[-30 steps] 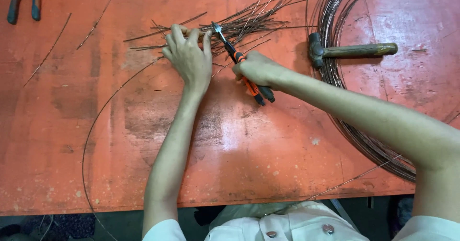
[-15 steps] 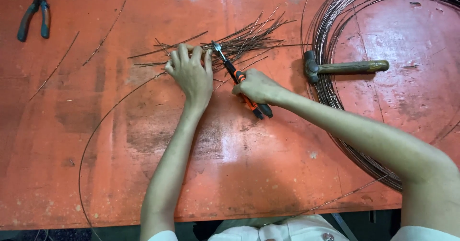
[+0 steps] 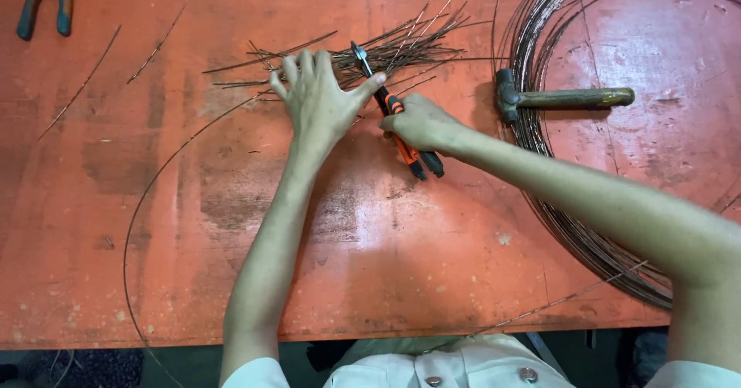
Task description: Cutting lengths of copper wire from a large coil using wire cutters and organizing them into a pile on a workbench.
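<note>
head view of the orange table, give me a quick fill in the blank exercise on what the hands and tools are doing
1. The right hand grips a pair of ____ with orange and black handles.
2. The left hand presses flat on a pile of short cut ____.
3. The hammer lies on the big coil of wire, to the ____ of both hands.
4. A second pair of pliers lies untouched at the table's far ____ corner.

Missing words: pliers; wires; right; left

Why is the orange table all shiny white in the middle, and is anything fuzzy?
Head view: light from above glares whitish off the worn orange table below the hands; the left hand, the right hand gripping the pliers, and the hammer look sharp; the wire coil casts soft shadows.
</note>
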